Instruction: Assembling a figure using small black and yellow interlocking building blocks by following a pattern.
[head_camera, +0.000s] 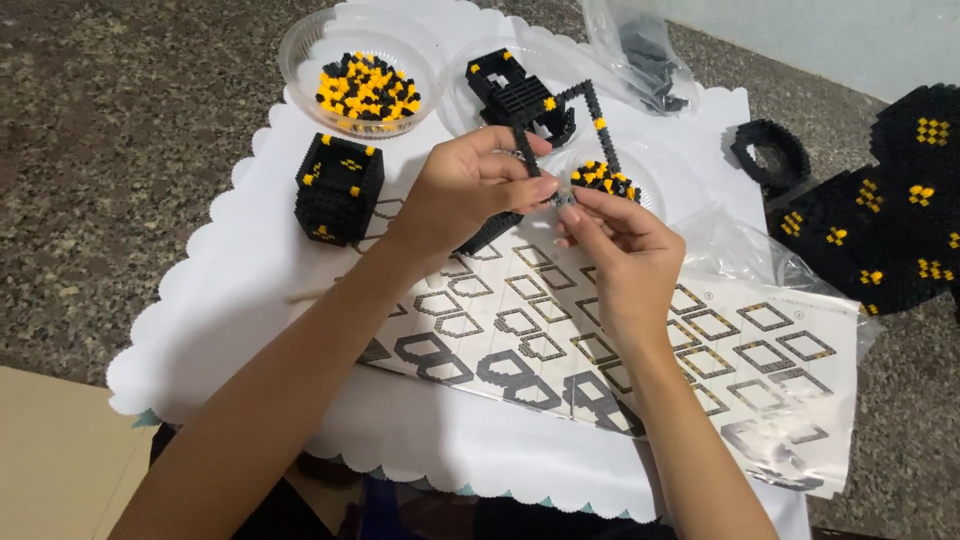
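Clear plastic bag (640, 50) beyond hands.

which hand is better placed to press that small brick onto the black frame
Right, probably. The right hand pinches a small brick at its fingertips, right beside the thin black frame. The left hand is already busy gripping the frame's lower bar, steadying it.
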